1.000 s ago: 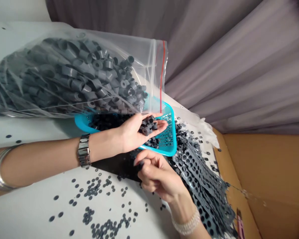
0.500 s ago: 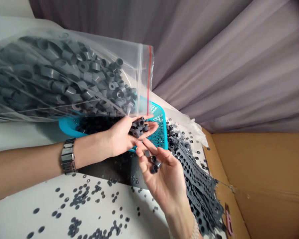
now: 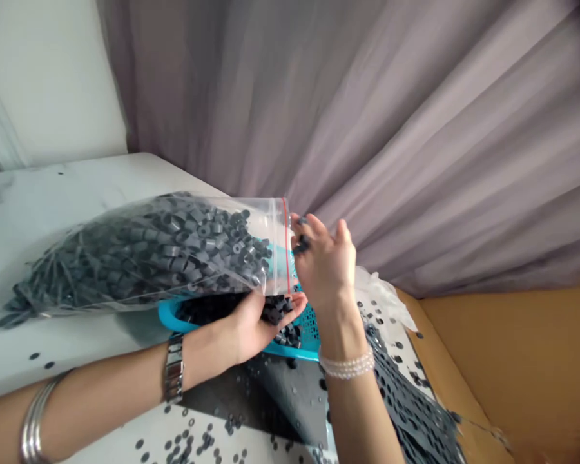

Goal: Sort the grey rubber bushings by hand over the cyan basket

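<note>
My left hand (image 3: pixel 251 328) lies palm up under the mouth of a clear zip bag (image 3: pixel 212 245) and cradles a small heap of short dark grey tube pieces (image 3: pixel 276 310). The bag is full of similar cut tubes and has a red line along its opening on the right. Raised at that opening, my right hand (image 3: pixel 323 261) has its fingers curled around a few dark pieces (image 3: pixel 301 243). Beneath both hands stands a turquoise basket (image 3: pixel 297 352) with more dark pieces in it, partly hidden by the bag and my left hand.
Small dark discs (image 3: pixel 188 444) lie scattered over the white table (image 3: pixel 111 444). A dark sheet (image 3: pixel 290 403) lies in front of the basket. Perforated grey strips (image 3: pixel 401 399) are piled at right, near crumpled clear plastic (image 3: pixel 381 293) and a cardboard box (image 3: pixel 502 348). A curtain hangs behind.
My right hand has risen from beside my left palm to the bag's opening, carrying a few pieces. The left hand still cups its heap. The view has tilted up, so the bag appears lower.
</note>
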`<state>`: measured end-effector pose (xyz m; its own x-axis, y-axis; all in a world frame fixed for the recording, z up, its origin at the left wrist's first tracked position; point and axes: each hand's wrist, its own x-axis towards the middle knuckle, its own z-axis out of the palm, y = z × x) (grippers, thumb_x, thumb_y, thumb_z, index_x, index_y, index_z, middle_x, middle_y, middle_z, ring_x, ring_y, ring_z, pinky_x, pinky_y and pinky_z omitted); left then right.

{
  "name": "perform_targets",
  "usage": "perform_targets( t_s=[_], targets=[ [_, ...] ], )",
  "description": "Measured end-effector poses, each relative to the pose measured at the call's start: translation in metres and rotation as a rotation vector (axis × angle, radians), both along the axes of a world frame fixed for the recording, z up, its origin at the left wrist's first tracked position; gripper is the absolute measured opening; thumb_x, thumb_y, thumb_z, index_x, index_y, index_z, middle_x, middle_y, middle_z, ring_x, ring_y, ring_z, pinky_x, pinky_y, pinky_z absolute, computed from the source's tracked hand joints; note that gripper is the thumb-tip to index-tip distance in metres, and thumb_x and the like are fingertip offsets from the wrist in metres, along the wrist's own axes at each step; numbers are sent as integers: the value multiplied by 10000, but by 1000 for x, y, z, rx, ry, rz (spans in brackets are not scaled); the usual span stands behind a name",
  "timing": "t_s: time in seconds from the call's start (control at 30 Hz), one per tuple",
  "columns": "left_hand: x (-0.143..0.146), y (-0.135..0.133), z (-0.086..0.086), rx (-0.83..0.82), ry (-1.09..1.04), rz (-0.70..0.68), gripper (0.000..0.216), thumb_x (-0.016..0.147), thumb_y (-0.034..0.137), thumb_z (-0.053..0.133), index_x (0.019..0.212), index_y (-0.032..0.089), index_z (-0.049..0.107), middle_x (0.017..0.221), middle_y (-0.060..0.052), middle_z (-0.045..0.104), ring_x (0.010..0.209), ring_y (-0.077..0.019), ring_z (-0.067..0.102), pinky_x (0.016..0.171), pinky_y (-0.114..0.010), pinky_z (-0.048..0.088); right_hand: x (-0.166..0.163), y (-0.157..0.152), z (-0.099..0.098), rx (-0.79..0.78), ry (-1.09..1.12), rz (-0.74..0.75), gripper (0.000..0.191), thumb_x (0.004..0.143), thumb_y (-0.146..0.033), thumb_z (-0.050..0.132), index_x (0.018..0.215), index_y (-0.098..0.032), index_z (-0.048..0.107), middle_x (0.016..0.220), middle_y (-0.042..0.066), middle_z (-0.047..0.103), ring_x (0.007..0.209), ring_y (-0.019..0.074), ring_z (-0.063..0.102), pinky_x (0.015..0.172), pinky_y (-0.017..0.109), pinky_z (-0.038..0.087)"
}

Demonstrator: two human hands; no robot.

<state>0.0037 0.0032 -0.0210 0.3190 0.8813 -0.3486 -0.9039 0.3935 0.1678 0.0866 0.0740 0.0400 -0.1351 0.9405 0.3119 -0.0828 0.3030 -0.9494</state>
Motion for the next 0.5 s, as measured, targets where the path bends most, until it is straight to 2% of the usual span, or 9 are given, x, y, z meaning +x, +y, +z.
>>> perform_targets(
  t_s=[0.1, 0.17, 0.23, 0.27, 0.33, 0.43, 0.5],
  targets=[
    [1, 0, -1, -12, -30, -15, 161, 796, 47, 496, 843, 125, 628, 813, -70, 682, 746, -154, 650, 785, -329, 552, -17, -15, 15, 265, -433, -3, 411, 785, -542, 472, 999, -249, 663, 1257, 68, 570, 1368, 242, 215, 1106, 489, 137],
    [0, 1, -3, -17, -42, -53, 129, 798, 80, 516, 868, 91, 624, 789, -97, 674, 773, -176, 653, 803, -326, 542, -7, -25, 17, 275, -546, -45, 414, 770, -549, 516, 1042, -269, 656, 1305, 57, 530, 1383, 243, 164, 1120, 468, 97],
    [-1, 2, -4, -4, -58, -90, 145, 818, 126, 511, 893, 63, 619, 774, -119, 665, 806, -200, 654, 822, -339, 532, 14, -34, 12, 179, -462, -81, 499, 830, -576, 399, 1179, -269, 580, 1337, 63, 500, 1367, 242, 222, 1103, 485, 178],
    [-2, 2, -4, 2, -60, -92, 157, 825, 137, 505, 903, 57, 616, 778, -125, 664, 821, -210, 654, 828, -351, 528, 25, -39, 8, 130, -405, -93, 542, 869, -572, 301, 1256, -256, 512, 1335, 79, 501, 1336, 245, 301, 1077, 499, 241],
    [-4, 1, -3, 14, -42, -85, 160, 824, 127, 499, 912, 58, 614, 808, -137, 668, 847, -221, 654, 835, -366, 522, 44, -51, -1, 2, -302, -86, 539, 910, -518, 252, 1324, -221, 427, 1285, 109, 543, 1233, 243, 455, 1022, 486, 344],
    [-5, 0, 2, 34, 16, -85, 156, 813, 91, 495, 897, 66, 625, 842, -136, 676, 825, -211, 658, 827, -358, 522, 58, -69, -10, -133, -402, -33, 404, 894, -418, 438, 1226, -204, 525, 1159, 102, 627, 1068, 235, 582, 935, 423, 434],
    [-6, 0, 5, 23, 68, -81, 175, 828, 100, 478, 902, 83, 635, 842, -117, 683, 788, -193, 660, 796, -343, 531, 59, -78, -13, -118, -593, -15, 305, 866, -345, 516, 1121, -202, 603, 1076, 87, 664, 969, 231, 618, 858, 396, 469]
  ],
)
